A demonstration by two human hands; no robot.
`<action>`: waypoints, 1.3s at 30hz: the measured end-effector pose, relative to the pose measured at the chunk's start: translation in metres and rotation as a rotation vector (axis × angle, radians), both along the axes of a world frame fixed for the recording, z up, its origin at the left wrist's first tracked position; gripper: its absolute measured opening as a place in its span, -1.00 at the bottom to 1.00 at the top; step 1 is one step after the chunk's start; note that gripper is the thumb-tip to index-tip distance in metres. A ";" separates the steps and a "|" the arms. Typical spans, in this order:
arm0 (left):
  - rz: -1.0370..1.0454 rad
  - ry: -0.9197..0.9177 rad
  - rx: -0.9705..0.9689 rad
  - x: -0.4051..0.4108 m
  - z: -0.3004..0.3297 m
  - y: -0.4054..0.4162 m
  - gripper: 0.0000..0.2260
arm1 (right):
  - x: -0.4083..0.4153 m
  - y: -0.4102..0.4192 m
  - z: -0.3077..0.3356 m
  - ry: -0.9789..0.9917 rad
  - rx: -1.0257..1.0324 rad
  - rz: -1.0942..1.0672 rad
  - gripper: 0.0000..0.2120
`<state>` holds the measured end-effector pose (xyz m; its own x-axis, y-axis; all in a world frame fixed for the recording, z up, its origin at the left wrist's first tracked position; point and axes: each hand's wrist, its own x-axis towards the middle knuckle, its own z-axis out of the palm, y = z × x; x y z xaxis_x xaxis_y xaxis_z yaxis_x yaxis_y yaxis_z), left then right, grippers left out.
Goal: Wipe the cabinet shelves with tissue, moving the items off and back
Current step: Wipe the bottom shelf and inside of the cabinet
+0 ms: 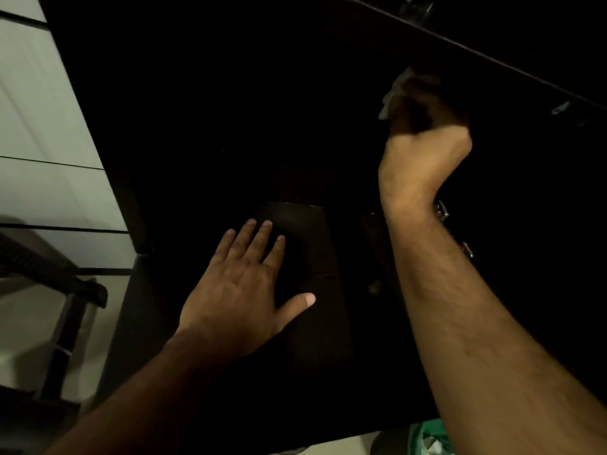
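Note:
The dark cabinet [203, 93] fills most of the view, and its inside is almost black. My right hand [423, 139] reaches up into it under a shelf edge [460, 44] and grips a crumpled white tissue [392, 93], whose end sticks out to the left of my fingers. My left hand [246, 290] lies flat with fingers spread on a dark panel [315, 244] lower down. No shelf items can be made out in the dark.
A pale tiled wall [42, 126] runs down the left. A dark woven chair [49, 267] stands at the lower left. Metal hinges [441, 210] show behind my right wrist. Something green [430, 435] lies on the floor at the bottom right.

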<state>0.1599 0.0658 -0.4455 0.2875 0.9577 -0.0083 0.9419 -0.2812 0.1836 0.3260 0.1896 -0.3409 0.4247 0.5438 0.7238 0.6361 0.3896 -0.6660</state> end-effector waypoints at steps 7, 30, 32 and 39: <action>0.008 0.005 -0.031 0.000 0.002 0.001 -0.11 | 0.016 -0.011 -0.074 -0.233 -0.411 0.014 -0.94; 0.000 -0.011 -0.021 0.000 0.000 0.001 -0.13 | -0.006 0.005 -0.008 -0.059 -0.032 0.053 -0.88; 0.002 -0.007 -0.016 -0.001 0.000 0.001 -0.15 | -0.003 0.001 -0.030 -0.186 -0.141 0.035 -0.86; 0.021 -0.014 -0.053 0.002 0.003 0.001 -0.16 | -0.011 -0.019 -0.091 -0.483 -0.586 -0.016 -0.94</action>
